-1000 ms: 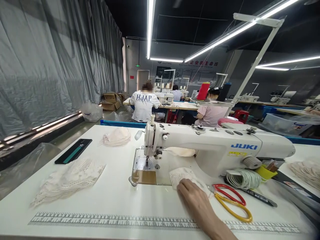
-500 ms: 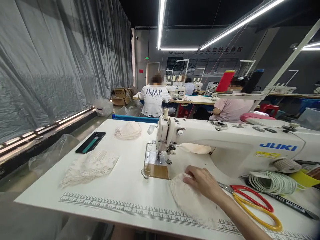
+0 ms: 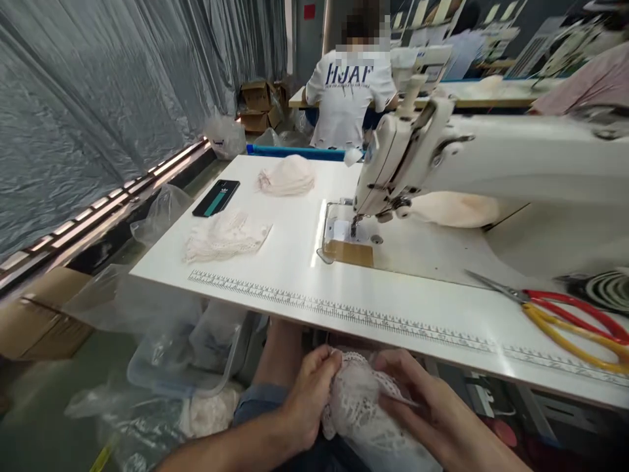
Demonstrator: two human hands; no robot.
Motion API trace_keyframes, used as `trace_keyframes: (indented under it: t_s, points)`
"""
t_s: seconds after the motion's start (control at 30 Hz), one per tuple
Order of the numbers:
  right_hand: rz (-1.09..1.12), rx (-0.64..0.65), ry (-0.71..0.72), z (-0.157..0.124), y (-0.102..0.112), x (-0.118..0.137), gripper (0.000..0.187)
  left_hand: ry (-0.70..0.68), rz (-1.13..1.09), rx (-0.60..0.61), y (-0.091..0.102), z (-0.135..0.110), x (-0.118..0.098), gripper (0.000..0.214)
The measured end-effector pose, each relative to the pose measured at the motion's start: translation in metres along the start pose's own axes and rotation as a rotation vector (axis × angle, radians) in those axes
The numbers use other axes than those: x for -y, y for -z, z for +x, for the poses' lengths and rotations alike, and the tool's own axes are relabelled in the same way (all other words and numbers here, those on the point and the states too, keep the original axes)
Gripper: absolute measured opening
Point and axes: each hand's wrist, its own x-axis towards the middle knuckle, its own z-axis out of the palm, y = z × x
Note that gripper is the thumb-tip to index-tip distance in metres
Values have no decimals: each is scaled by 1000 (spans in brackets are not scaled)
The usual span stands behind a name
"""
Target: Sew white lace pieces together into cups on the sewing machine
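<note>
In front of the table edge, over my lap, a white lace fabric piece [image 3: 356, 400] with a scalloped edge hangs between my two hands. My left hand [image 3: 314, 387] is closed, pinching the lace's left edge between thumb and fingers. On the other side my right hand [image 3: 417, 393] has its fingers closed around the right part of the piece. A thin, slightly blurred shape shows at those fingers; I cannot tell whether it is a fold or a tool. Above them on the table stands the white sewing machine [image 3: 393, 164], its needle area apart from both hands.
Red-and-yellow-handled scissors [image 3: 570, 321] lie at the right. A folded lace stack [image 3: 226, 236], a pale fabric stack [image 3: 287, 176] and a black phone [image 3: 216, 198] lie at left. Pale fabric [image 3: 457, 208] sits under the machine arm. A plastic bin [image 3: 181, 373] stands below. A co-worker [image 3: 351, 92] sits ahead.
The view has tilted down and left. My right hand has left the tabletop beside the machine, and the lace fabric piece is now over my lap, with my left hand in view holding it too.
</note>
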Motion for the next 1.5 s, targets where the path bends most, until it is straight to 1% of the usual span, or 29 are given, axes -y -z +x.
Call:
trace_keyframes:
  t_s: [0.07, 0.1, 0.17, 0.2, 0.27, 0.33, 0.4, 0.43, 0.57, 0.6, 0.7, 0.77, 0.87, 0.93, 1.0, 1.1, 1.23, 1.37, 1.43, 1.5]
  points:
    - [107, 11, -34, -1, -19, -11, 29, -111, 76, -42, 3, -2, 5, 40]
    - [180, 22, -62, -1, -27, -15, 35, -184, 157, -65, 6, -3, 7, 39]
    - [354, 20, -120, -1, -39, -22, 48, -350, 392, -101, 12, -5, 10, 35]
    - [431, 6, -140, 0, -44, -23, 50, -431, 516, -117, 15, -7, 10, 33]
    - [506, -6, -157, 1, -51, -25, 42, -544, 701, -134, 19, -10, 9, 29]
    - [448, 5, -170, 2, -54, -23, 34, -593, 799, -129, 22, -12, 7, 28]
    - [357, 39, -152, 0, -53, -17, 34, -573, 824, -100, 24, -11, 4, 28]
    - [331, 67, -126, -2, -51, -13, 34, -524, 793, -73, 26, -10, 3, 29]
    - [265, 210, 34, -6, -39, -1, 34, -228, 529, 88, 29, -8, -4, 41]
    - [230, 226, 62, -5, -37, -1, 35, -156, 476, 123, 30, -10, -6, 44]
    - [108, 198, 92, 4, -36, -4, 34, 4, 380, 195, 28, -19, -14, 50]
    - [33, 171, 71, 10, -37, -7, 31, 56, 339, 225, 26, -27, -20, 48]
    - [-11, 127, 43, 14, -39, -8, 24, 65, 324, 269, 25, -33, -29, 41]
    - [-9, 103, 45, 14, -39, -7, 24, 67, 332, 297, 25, -35, -32, 36]
    - [-9, 105, 42, 13, -39, -7, 24, 66, 346, 311, 26, -34, -34, 31]
    - [-26, 124, 17, 12, -39, -9, 24, 45, 392, 295, 28, -32, -35, 27]
    - [-34, 145, 3, 13, -41, -11, 24, 11, 446, 265, 30, -34, -36, 29]
    - [-50, 135, -10, 11, -47, -11, 25, -3, 519, 290, 28, -37, -34, 34]
    - [-49, 111, -14, 9, -48, -11, 24, -2, 541, 260, 28, -36, -31, 37]
    - [-31, 121, -15, 7, -46, -13, 23, 6, 515, 239, 30, -35, -29, 41]
